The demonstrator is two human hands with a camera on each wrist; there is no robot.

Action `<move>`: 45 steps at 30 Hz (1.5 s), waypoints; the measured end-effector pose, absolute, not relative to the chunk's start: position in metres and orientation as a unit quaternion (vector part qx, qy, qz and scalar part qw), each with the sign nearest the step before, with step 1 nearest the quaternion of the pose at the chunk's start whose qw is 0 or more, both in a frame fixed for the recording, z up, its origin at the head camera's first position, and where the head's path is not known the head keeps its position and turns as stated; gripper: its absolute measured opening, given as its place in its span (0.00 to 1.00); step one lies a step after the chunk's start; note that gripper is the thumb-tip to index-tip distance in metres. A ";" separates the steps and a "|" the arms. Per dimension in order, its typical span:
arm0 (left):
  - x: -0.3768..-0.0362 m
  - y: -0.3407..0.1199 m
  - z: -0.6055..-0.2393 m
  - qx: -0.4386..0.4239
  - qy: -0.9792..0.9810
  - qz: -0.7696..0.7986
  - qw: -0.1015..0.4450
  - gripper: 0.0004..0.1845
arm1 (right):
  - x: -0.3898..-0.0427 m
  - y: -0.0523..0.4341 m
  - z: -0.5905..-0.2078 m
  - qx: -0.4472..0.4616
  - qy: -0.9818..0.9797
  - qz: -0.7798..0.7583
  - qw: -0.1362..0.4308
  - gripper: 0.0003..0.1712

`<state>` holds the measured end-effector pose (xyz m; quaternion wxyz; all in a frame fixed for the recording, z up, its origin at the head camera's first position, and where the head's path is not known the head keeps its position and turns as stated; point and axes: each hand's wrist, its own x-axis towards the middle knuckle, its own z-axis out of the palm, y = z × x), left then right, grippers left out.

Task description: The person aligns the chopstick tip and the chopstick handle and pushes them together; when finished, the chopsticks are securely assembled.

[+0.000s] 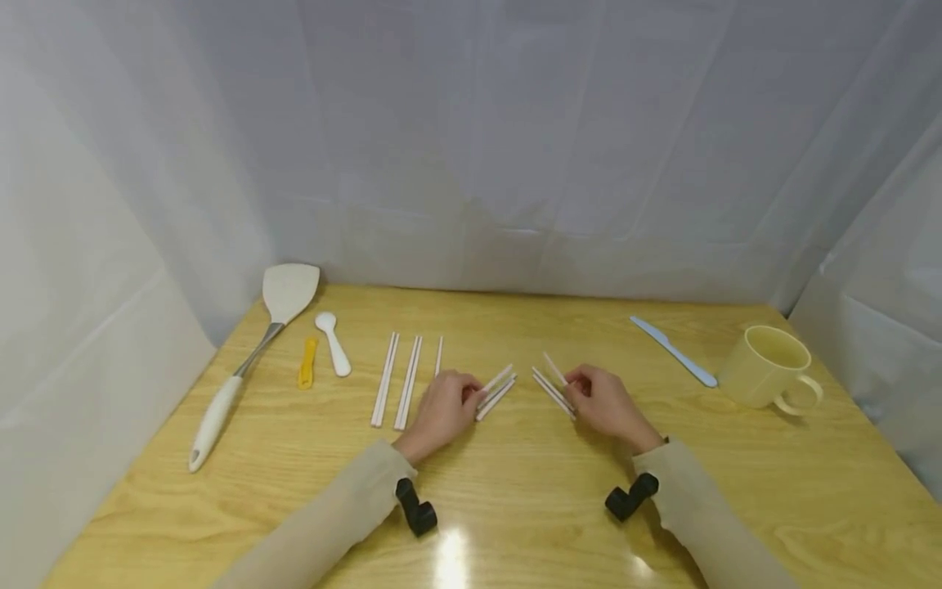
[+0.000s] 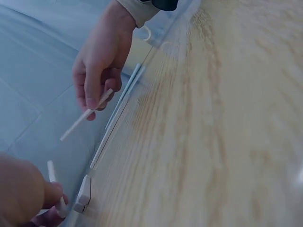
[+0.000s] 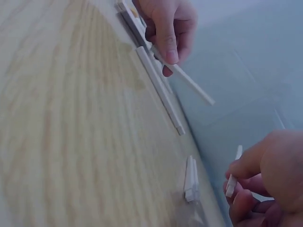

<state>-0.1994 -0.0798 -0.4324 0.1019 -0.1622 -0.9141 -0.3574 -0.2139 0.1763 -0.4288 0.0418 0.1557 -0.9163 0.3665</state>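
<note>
My left hand (image 1: 446, 406) pinches a slim white stick (image 1: 499, 377) between thumb and fingers. Just below it, more white sticks (image 1: 497, 397) lie side by side on the wooden table (image 1: 515, 483). Opposite, my right hand (image 1: 602, 403) pinches another white stick (image 1: 553, 366), tilted the other way. A similar slanted group of sticks (image 1: 550, 388) lies right beneath that one. Both held sticks appear raised over the tabletop in the right wrist view, where the left hand's stick (image 3: 195, 86) points toward the right hand (image 3: 272, 177).
Left of my left hand lie longer white sticks (image 1: 408, 383) in upright rows, one partly hidden by the hand. Further left are a white spoon (image 1: 334, 345), a yellow clip-like piece (image 1: 307, 364) and a spatula (image 1: 287, 294). A light blue knife (image 1: 673, 352) and yellow mug (image 1: 761, 368) stand right.
</note>
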 end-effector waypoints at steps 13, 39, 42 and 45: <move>-0.192 -0.073 -0.429 -0.181 -0.894 -0.405 0.057 0.04 | -0.230 0.161 -0.417 0.173 -0.875 0.449 0.045 0.04; -0.181 -0.061 -0.427 -0.261 -0.859 -0.436 0.055 0.03 | -0.231 0.144 -0.392 0.223 -0.785 0.578 0.011 0.05; -0.181 -0.061 -0.429 -0.264 -0.860 -0.434 0.052 0.03 | -0.231 0.145 -0.392 0.222 -0.785 0.578 0.006 0.06; -0.180 -0.059 -0.430 -0.262 -0.861 -0.434 0.050 0.04 | -0.230 0.145 -0.392 0.218 -0.788 0.575 0.001 0.06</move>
